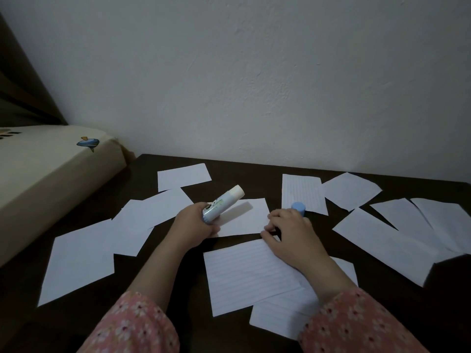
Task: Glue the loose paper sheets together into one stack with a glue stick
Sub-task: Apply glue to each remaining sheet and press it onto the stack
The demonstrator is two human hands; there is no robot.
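Several white paper sheets lie scattered over a dark table (254, 166). My left hand (195, 225) grips an uncapped glue stick (221, 203) by its lower end, the pale glue tip pointing up and to the right. Under the stick lies a plain sheet (244, 217). My right hand (293, 233) rests at that sheet's right edge, fingertips curled down onto the paper's corner. The blue cap (298, 207) stands just behind my right hand. A lined sheet (249, 273) lies in front, under my right wrist.
A cream box or mattress edge (51, 174) with a blue sticker borders the table on the left. A white wall rises behind the table. More sheets lie at the far right (397, 238) and far left (79, 258).
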